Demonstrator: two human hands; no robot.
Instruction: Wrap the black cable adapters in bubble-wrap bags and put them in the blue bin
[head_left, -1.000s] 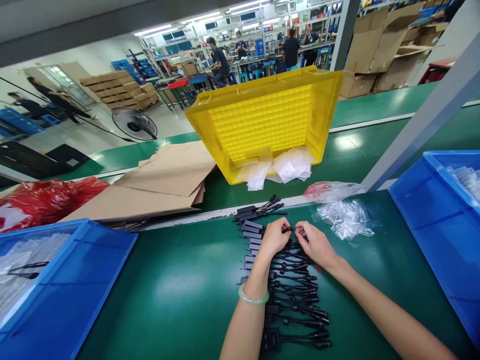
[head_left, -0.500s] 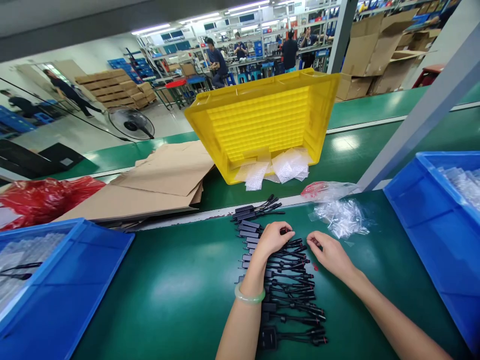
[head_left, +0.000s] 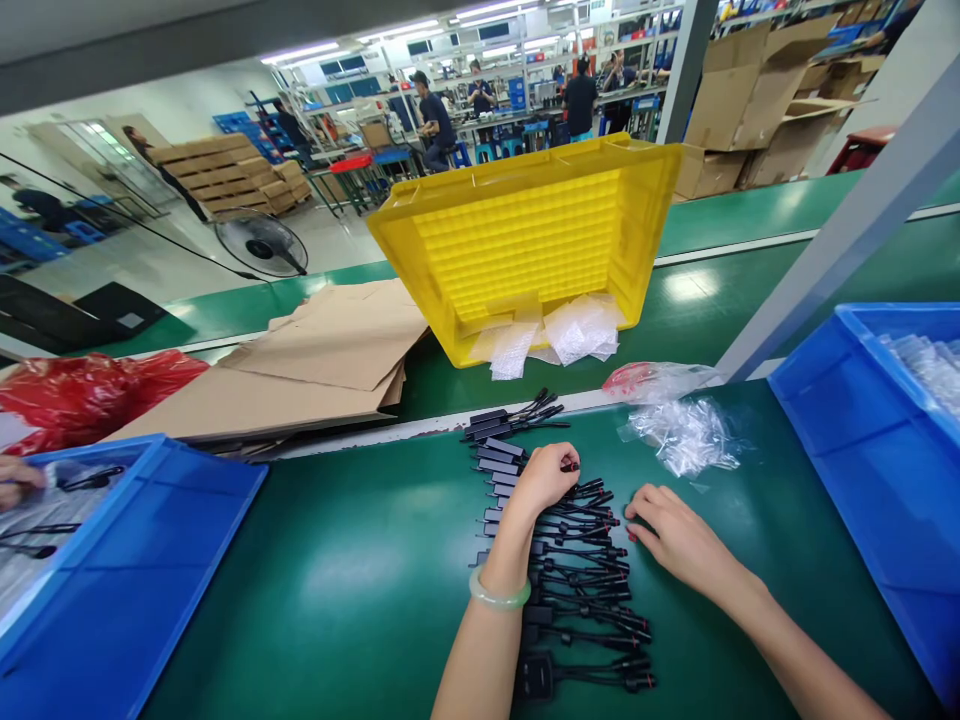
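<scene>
My left hand point(head_left: 549, 476) is closed in a pinch on the black connector end point(head_left: 571, 466) of a cable, above a column of black cables point(head_left: 589, 575). These have small flat black boxes at their left ends and several connectors, some with red rings, at their right. A pale green bangle point(head_left: 499, 590) circles the left wrist. To the right of the column, my right hand point(head_left: 667, 525) has its fingers down on the table, curled together at a tiny red piece point(head_left: 631, 536). Its fingertips partly hide that piece.
A clear plastic heap point(head_left: 686, 435) lies behind my right hand. A tilted yellow crate point(head_left: 525, 230) with bubble-wrap pouches stands at the back. Blue bins point(head_left: 187, 540) flank the table; another person's hand point(head_left: 16, 480) is in the left one. Cardboard sheets point(head_left: 315, 360) lie back left.
My right hand has moved right and down to the tiny red piece. My left hand has turned slightly, showing the connector more. Another person's hand and a black cable have appeared at the left bin.
</scene>
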